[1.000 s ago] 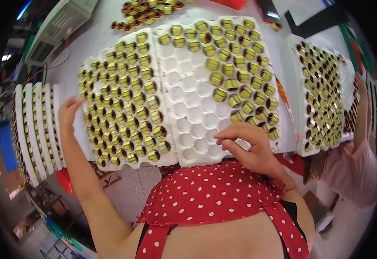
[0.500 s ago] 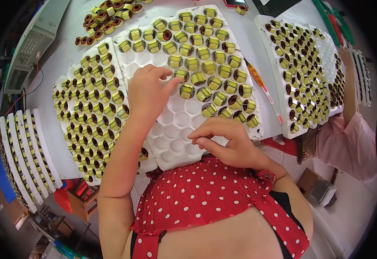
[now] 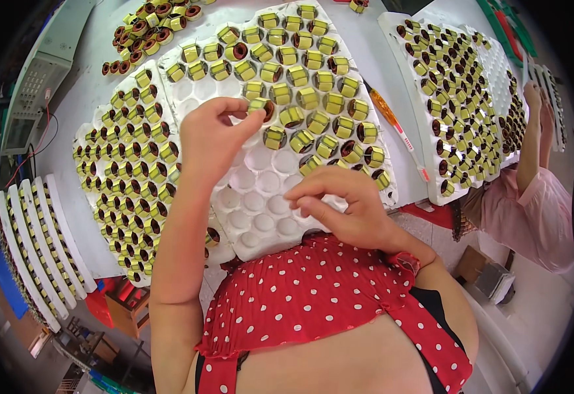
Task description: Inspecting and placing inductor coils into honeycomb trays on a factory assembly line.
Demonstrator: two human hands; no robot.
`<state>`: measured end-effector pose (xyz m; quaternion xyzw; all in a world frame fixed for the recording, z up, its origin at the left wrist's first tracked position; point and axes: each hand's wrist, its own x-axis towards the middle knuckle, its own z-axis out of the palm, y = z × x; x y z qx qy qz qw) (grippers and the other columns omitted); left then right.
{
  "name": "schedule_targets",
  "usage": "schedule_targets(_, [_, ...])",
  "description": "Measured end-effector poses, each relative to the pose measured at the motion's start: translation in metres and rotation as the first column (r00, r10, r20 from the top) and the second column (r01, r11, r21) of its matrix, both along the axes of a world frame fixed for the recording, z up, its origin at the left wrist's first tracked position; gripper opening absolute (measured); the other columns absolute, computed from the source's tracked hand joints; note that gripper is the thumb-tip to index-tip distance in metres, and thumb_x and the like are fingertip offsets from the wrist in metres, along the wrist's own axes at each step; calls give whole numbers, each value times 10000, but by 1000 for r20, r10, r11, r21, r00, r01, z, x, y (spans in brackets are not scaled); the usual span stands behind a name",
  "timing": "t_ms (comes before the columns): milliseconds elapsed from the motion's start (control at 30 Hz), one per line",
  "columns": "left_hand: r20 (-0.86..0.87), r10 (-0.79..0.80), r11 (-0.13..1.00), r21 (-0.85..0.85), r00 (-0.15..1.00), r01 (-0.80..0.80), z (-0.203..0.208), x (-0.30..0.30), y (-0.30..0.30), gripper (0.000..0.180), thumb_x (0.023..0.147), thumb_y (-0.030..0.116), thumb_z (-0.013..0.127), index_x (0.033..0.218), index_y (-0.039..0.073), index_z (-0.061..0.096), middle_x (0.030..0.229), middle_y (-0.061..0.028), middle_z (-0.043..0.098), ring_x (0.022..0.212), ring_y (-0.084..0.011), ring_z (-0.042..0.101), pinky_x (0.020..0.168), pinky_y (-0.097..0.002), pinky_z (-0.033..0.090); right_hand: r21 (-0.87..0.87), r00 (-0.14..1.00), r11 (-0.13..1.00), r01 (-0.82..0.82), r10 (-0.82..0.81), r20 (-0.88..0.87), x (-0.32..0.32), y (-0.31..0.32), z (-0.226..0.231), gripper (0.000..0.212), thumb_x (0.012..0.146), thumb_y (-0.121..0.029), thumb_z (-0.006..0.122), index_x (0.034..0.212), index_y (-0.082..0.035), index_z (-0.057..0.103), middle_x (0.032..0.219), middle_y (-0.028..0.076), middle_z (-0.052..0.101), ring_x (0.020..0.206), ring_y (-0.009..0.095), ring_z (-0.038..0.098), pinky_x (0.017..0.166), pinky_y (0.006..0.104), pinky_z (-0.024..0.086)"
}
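My left hand (image 3: 209, 141) pinches one yellow-taped ring coil (image 3: 259, 108) between thumb and forefinger. That coil is tilted, so its brown winding shows, above the white foam tray (image 3: 246, 241). Round recesses pit this tray, and rows of similar yellow coils (image 3: 307, 98) fill its far and right part. Bare recesses (image 3: 258, 159) lie between my hands and along the near edge. My right hand (image 3: 349, 203) hovers over the tray's near right part, fingers curled and the tips of thumb and forefinger close together. Whether anything small is between those tips cannot be made out.
A second coil-filled tray (image 3: 126, 177) adjoins on the left, and another (image 3: 457, 111) lies to the right. Loose coils (image 3: 149, 33) are heaped at the back. An orange-handled tool (image 3: 392, 121) lies beside my tray. Stacked trays (image 3: 41, 243) stand far left; a co-worker's arm (image 3: 533, 131) is far right.
My left hand has closed on a coil and tipped it, showing its brown side. My right hand has risen slightly. The whole view has shifted a little.
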<state>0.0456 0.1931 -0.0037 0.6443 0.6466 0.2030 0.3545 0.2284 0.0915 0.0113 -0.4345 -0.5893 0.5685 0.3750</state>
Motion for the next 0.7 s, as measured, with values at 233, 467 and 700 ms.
schedule_targets(233, [799,216,882,-406,562,238,27,-30,-37,232,758,70,680,966,-18,627,862,-52,650,773,-90,587,747,-223,450,-218,899,969,118,-197,-390,-3,11,7,371,803,10,609,1166,10,528,1040,106,563,832,126,597,695,237,493])
schedule_targets(467, [854,317,817,-467,414,338,27,-28,-58,263,766,74,678,996,-30,603,898,-79,644,796,-118,596,753,-239,457,-411,878,911,29,-220,-425,-9,15,20,334,793,-2,636,1115,29,553,932,87,631,789,129,619,706,236,502])
schedule_targets(700, [866,426,822,-492,262,288,35,-12,-74,328,776,26,652,1078,-45,544,950,-104,625,883,-175,608,814,-281,471,-46,924,981,190,-195,-328,-8,12,9,352,701,31,705,1037,3,603,885,71,621,770,138,616,664,233,496])
